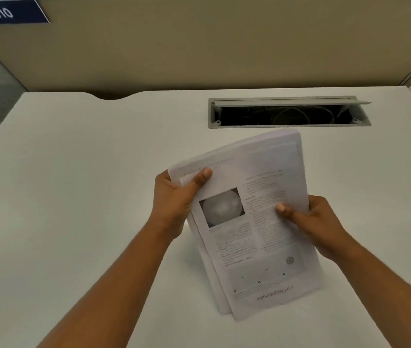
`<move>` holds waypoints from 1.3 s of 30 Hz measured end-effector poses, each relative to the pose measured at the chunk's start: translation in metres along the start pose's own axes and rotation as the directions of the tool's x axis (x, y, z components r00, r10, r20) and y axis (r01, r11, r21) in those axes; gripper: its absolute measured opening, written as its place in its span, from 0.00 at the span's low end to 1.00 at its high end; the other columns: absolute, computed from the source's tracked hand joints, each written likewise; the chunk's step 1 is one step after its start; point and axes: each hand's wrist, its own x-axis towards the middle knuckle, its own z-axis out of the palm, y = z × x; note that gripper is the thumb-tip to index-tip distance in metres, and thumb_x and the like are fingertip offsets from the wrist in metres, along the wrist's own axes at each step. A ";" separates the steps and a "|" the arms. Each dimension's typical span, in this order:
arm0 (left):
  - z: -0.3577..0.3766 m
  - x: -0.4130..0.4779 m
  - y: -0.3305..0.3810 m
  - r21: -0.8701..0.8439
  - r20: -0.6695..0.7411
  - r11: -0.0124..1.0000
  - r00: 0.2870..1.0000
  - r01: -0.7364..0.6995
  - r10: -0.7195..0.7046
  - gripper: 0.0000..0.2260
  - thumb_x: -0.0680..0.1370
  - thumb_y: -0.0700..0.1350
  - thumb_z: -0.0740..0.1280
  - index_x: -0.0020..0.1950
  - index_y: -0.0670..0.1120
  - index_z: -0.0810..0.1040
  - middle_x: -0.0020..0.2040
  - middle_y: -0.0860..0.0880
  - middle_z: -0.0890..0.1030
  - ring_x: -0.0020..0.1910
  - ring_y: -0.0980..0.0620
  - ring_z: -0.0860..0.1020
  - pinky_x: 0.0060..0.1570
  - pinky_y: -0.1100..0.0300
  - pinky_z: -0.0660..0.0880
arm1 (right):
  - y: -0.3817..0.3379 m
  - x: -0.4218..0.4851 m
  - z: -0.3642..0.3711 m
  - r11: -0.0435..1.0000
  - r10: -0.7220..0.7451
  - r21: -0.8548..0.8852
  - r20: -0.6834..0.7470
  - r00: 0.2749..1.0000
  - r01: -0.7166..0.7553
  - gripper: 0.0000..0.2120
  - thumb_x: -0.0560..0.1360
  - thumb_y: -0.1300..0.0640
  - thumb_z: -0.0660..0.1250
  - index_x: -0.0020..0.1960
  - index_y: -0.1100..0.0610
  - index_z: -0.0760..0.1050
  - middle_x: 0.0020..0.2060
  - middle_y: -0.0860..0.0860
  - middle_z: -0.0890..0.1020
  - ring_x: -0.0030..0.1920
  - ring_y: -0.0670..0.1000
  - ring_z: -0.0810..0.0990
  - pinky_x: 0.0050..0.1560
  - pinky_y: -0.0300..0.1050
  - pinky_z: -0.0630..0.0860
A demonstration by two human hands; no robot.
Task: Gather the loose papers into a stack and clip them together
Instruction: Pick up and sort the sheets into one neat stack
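papers (254, 222) upright on desk (74, 197), left hand (174, 197), right hand (317, 222) pinching sides

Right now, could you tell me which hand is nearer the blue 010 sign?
Left. The left hand grips the papers' left edge, toward the sign; the right hand holds their right edge.

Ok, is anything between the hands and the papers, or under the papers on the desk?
Nothing visible. The left hand and right hand both grip the papers directly, and the bottom edge rests on bare desk.
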 end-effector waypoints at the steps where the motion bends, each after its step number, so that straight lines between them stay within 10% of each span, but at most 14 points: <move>1: -0.001 0.003 -0.001 -0.037 0.028 0.999 1.000 0.011 -0.010 0.08 0.71 0.46 0.76 0.49 0.51 0.85 0.49 0.48 0.88 0.51 0.46 0.86 0.50 0.48 0.83 | -0.003 0.001 0.003 0.999 -0.017 0.050 -0.037 0.999 0.019 0.09 0.72 0.59 0.70 0.51 0.60 0.83 0.45 0.52 0.88 0.47 0.58 0.87 0.41 0.44 0.83; 12: 0.022 -0.001 0.017 0.195 0.199 0.926 0.937 -0.324 0.286 0.19 0.71 0.45 0.77 0.51 0.69 0.82 0.50 0.61 0.86 0.53 0.56 0.84 0.50 0.55 0.83 | -0.070 0.011 0.013 0.873 -0.449 0.131 -0.160 0.879 0.470 0.16 0.72 0.60 0.71 0.54 0.40 0.83 0.54 0.46 0.85 0.57 0.58 0.82 0.53 0.61 0.80; 17: 0.023 -0.007 0.016 0.188 0.150 0.905 0.921 -0.383 0.359 0.16 0.69 0.53 0.78 0.57 0.56 0.83 0.51 0.50 0.87 0.53 0.47 0.85 0.49 0.45 0.84 | -0.067 0.008 0.016 0.872 -0.470 0.087 -0.129 0.873 0.483 0.16 0.70 0.56 0.73 0.53 0.37 0.81 0.51 0.43 0.86 0.57 0.56 0.83 0.53 0.61 0.80; 23: 0.025 -0.002 0.016 0.256 0.161 0.890 0.924 -0.377 0.346 0.26 0.75 0.40 0.75 0.52 0.75 0.79 0.49 0.70 0.83 0.53 0.64 0.82 0.54 0.59 0.82 | -0.054 0.010 0.016 0.901 -0.422 0.058 -0.123 0.898 0.431 0.22 0.69 0.59 0.71 0.52 0.33 0.80 0.50 0.41 0.85 0.56 0.53 0.83 0.51 0.56 0.82; 31: 0.022 -0.006 0.017 0.198 0.107 0.911 0.932 -0.362 0.347 0.28 0.75 0.37 0.72 0.54 0.75 0.78 0.50 0.68 0.83 0.55 0.61 0.82 0.52 0.60 0.82 | -0.055 0.010 0.014 0.881 -0.461 0.053 -0.130 0.878 0.470 0.22 0.72 0.61 0.69 0.48 0.31 0.81 0.48 0.37 0.85 0.53 0.48 0.84 0.49 0.47 0.83; 39: 0.028 -0.002 0.000 0.289 0.046 0.944 0.987 -0.160 0.154 0.19 0.77 0.45 0.73 0.41 0.74 0.80 0.45 0.56 0.85 0.43 0.48 0.84 0.46 0.35 0.81 | -0.038 0.023 0.017 0.930 -0.363 0.036 -0.070 0.929 0.366 0.23 0.68 0.58 0.72 0.52 0.30 0.79 0.53 0.44 0.85 0.57 0.54 0.83 0.52 0.60 0.82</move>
